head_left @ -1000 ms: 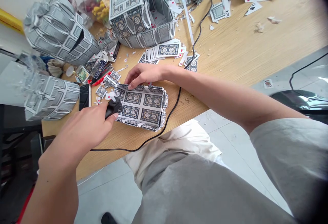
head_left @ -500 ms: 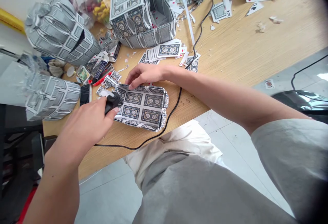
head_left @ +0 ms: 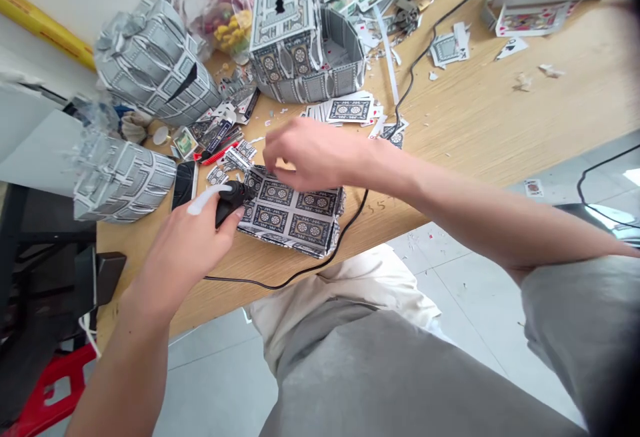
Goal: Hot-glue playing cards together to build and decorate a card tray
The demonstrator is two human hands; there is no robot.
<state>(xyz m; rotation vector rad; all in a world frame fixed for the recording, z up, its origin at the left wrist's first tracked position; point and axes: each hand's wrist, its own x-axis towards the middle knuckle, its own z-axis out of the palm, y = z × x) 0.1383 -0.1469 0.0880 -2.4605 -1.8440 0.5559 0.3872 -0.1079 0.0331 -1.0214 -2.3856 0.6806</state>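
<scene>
My left hand [head_left: 197, 223] is closed around a black hot glue gun [head_left: 231, 202] with a white glue stick poking out of its back. The gun's nozzle points into the left end of a shallow open box made of playing cards [head_left: 289, 218], lying at the table's near edge. Patterned card backs line the box floor. Over the box's far wall hovers my right hand [head_left: 310, 153], slightly blurred, fingers loosely curled with a gap between thumb and forefinger. Nothing shows in it. It hides part of the far wall.
A black cable [head_left: 345, 227] curves round the box. Behind stand a card-built tissue box [head_left: 285, 30], a tall card basket [head_left: 155, 63] and a smaller one [head_left: 125, 180]. Fanned cards [head_left: 350, 110], a phone [head_left: 185, 183] and red-handled scissors [head_left: 220, 155] lie near the hands.
My right hand has lifted off the box's far wall and turned, fingers curling. My left hand still holds the glue gun at the box's left end. The camera view has shifted.
</scene>
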